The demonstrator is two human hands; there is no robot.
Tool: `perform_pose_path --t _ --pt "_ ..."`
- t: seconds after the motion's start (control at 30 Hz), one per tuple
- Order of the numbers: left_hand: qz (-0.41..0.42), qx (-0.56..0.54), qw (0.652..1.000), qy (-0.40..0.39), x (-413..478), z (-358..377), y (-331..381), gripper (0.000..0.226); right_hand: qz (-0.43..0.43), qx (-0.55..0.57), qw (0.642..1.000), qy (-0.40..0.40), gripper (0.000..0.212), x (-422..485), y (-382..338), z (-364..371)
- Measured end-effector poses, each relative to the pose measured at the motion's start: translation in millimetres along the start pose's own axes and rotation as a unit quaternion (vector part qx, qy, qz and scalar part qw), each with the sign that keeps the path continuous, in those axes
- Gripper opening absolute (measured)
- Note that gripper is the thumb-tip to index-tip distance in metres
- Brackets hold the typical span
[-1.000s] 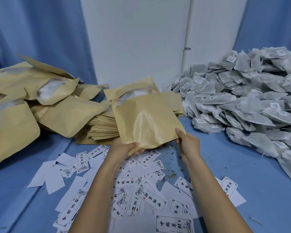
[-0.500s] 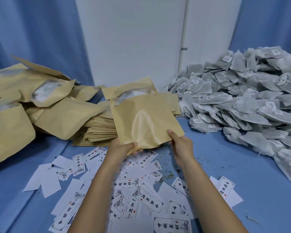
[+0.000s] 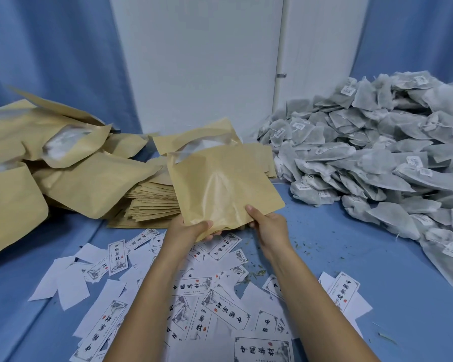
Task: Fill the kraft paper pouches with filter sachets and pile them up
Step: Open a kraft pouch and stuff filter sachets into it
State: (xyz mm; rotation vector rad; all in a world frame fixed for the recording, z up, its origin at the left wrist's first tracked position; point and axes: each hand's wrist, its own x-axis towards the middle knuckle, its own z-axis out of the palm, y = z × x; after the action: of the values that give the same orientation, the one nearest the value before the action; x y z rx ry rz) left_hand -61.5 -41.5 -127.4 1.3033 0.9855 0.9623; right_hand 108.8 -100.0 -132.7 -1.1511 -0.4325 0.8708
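A kraft paper pouch (image 3: 220,184) is held up over the middle of the blue table, its mouth open at the top with a white sachet showing inside. My left hand (image 3: 191,228) grips its lower left corner, thumb on the front. My right hand (image 3: 268,224) pinches the bottom edge near the right corner. A big heap of grey filter sachets (image 3: 377,158) lies to the right. Filled pouches (image 3: 71,168) are piled at the left. A flat stack of empty pouches (image 3: 154,202) sits behind the held pouch.
Many white printed labels (image 3: 194,296) lie scattered on the blue table (image 3: 364,296) under my forearms. Bits of loose herb speckle the cloth near the sachet heap. A white wall (image 3: 199,61) and blue curtains (image 3: 42,48) close off the back.
My right hand has slid left along the pouch's bottom edge, from the right corner toward the middle. The pouch and my left hand have stayed about where they were.
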Motion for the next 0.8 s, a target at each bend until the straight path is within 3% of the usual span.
perform_pose_path --t 0.17,0.57,0.8 --pt "-0.001 -0.018 1.0 0.001 -1 2 1 0.021 0.01 -0.01 0.999 -0.04 0.016 -6 2 4" --pt "0.007 -0.053 0.999 -0.007 -8 9 3 0.025 0.01 -0.053 0.998 -0.04 0.011 -10 10 11" --pt "-0.015 -0.059 0.998 -0.018 -7 9 3 0.021 0.049 0.034 0.994 -0.09 0.016 -12 12 13"
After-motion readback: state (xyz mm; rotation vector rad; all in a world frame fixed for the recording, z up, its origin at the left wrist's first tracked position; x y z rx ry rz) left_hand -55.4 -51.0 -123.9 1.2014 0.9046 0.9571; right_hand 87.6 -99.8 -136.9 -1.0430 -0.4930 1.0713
